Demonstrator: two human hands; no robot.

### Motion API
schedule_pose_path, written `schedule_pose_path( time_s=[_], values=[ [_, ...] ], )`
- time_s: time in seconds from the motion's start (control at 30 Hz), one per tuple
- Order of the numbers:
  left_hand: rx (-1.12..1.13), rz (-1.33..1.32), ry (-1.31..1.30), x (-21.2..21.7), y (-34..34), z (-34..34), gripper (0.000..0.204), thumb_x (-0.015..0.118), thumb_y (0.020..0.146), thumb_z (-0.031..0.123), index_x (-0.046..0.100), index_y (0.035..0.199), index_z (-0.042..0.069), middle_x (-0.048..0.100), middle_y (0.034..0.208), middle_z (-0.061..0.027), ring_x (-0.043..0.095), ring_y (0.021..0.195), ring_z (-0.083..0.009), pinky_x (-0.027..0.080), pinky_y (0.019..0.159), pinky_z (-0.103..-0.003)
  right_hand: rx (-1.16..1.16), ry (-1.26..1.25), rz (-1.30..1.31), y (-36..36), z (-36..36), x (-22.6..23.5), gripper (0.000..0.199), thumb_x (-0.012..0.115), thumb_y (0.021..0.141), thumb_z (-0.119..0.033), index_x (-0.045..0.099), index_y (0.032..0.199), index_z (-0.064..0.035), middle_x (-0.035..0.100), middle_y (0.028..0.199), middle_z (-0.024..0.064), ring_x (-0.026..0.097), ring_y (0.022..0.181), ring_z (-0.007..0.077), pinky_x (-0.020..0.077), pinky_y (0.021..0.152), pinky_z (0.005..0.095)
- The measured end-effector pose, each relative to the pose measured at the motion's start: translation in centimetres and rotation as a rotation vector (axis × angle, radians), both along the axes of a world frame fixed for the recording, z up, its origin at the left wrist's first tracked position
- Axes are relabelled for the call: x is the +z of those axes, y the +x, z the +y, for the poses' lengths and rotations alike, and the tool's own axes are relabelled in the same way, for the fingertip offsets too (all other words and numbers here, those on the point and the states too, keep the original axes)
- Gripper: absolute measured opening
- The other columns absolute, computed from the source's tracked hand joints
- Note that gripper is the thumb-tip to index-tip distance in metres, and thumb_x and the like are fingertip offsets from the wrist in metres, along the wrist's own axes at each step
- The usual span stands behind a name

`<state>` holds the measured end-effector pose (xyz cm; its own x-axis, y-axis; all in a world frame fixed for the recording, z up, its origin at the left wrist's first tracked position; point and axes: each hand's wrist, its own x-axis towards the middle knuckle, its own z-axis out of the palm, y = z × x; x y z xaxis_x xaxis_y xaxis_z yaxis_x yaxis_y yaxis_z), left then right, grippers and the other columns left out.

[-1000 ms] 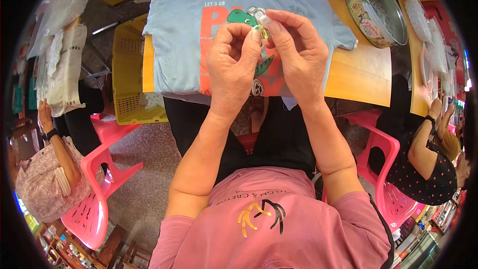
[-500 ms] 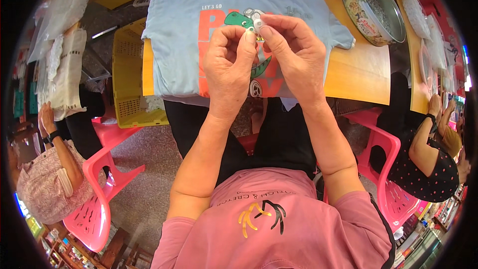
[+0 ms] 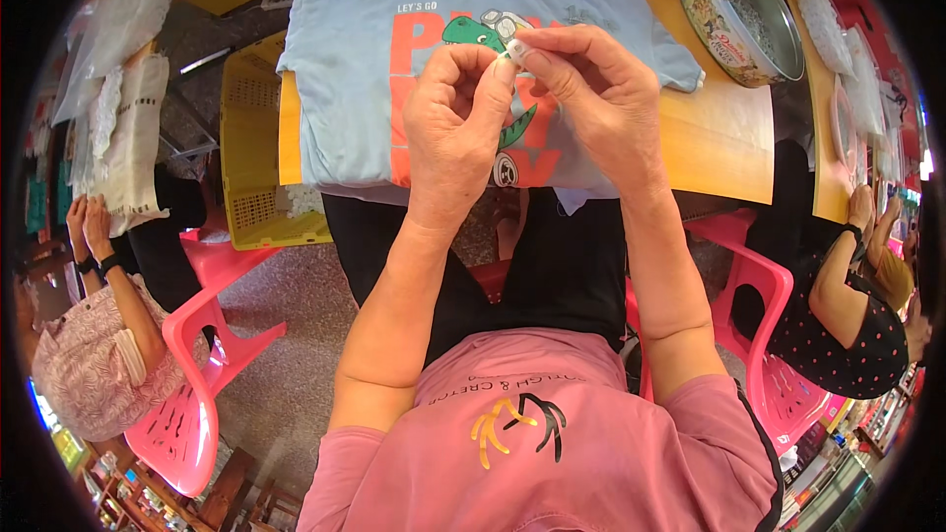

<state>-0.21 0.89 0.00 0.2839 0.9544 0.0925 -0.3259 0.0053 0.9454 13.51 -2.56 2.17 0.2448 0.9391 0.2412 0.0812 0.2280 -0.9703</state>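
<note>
small white piece pinched between both thumbs and forefingers, above light blue t-shirt on table | left hand, right hand both closed on it | grip unchanged from a second ago, hands drifted slightly right, fiddling ongoing | tin far right

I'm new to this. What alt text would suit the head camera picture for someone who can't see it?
Seen from above, a person's left hand and right hand pinch a small white piece between the fingertips, over a light blue T-shirt lying flat on a wooden table. A round tin sits at the right; pink chairs stand nearby.
</note>
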Motion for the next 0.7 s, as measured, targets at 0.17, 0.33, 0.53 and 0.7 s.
schedule_pose_path(
  time_s=[0.17,0.33,0.53,0.7],
  values=[
    [0.051,-0.017,-0.002,0.0,0.2,-0.1,0.009,0.063,0.094,0.011,0.058,0.095,0.003,0.060,0.077,0.0018,0.054,0.063,-0.0032,0.044,0.054,-0.018,-0.052,0.025,-0.064,-0.7,0.2,-0.8,0.015,0.065,0.091,-0.002,0.068,0.105,0.0012,0.067,0.093,0.0023,0.064,0.082,0.0086,0.0535,0.070,0.0207],
    [-0.017,-0.038,-0.010,-0.1,0.2,0.1,0.008,0.061,0.096,0.010,0.059,0.098,0.002,0.061,0.078,0.0000,0.055,0.064,-0.0041,0.044,0.055,-0.019,0.000,-0.021,-0.028,0.0,0.1,0.1,0.015,0.065,0.091,-0.002,0.068,0.106,0.0008,0.067,0.093,0.0021,0.063,0.081,0.0081,0.0521,0.068,0.0197],
    [-0.021,0.034,0.086,0.1,0.0,0.1,0.011,0.058,0.098,0.013,0.058,0.100,0.003,0.061,0.080,0.0006,0.054,0.067,-0.0038,0.045,0.060,-0.018,0.011,-0.095,0.098,0.1,0.1,0.6,0.018,0.063,0.093,-0.006,0.067,0.109,0.0011,0.068,0.096,0.0037,0.062,0.078,0.0084,0.0516,0.070,0.0216],
    [-0.066,-0.151,0.081,-0.5,-0.2,0.1,0.012,0.059,0.098,0.015,0.057,0.101,0.004,0.061,0.083,0.0009,0.054,0.070,-0.0046,0.045,0.062,-0.019,0.047,-0.101,0.233,-0.3,-0.4,1.2,0.021,0.064,0.093,-0.007,0.067,0.112,0.0015,0.068,0.096,0.0049,0.063,0.080,0.0099,0.0519,0.074,0.0240]
  ],
)
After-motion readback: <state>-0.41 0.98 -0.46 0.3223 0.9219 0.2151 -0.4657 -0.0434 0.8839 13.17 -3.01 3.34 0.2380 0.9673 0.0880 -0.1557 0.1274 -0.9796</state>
